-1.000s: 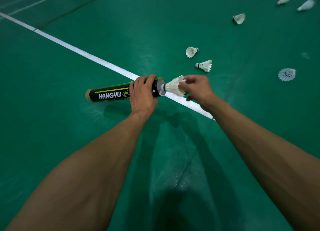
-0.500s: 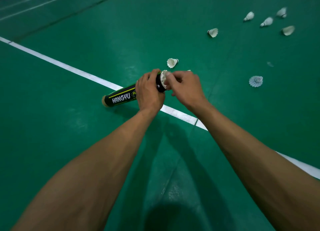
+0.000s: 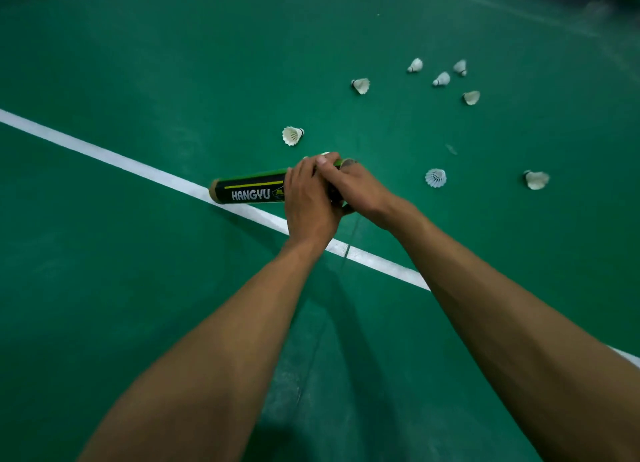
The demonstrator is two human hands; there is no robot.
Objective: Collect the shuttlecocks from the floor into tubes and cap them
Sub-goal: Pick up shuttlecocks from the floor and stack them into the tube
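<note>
"Where's the tube [image 3: 249, 191]?"

"Held level, its far end over the white line [image 3: 104, 155]. The left hand [image 3: 310, 201] grips it near the mouth."

"And the right hand [image 3: 360, 187]?"

"Fingers curled over the tube's end, and I can't see what's under them. Loose shuttlecocks [image 3: 435, 177] lie on the floor [image 3: 138, 288] beyond."

Place: you are standing on an indoor badminton court.
Floor: green sports mat [image 3: 138, 288] spreads all around you.
Marking: a white court line [image 3: 104, 153] runs from far left to near right.
Scatter: feathered shuttlecocks [image 3: 292, 135] lie far right.
</note>
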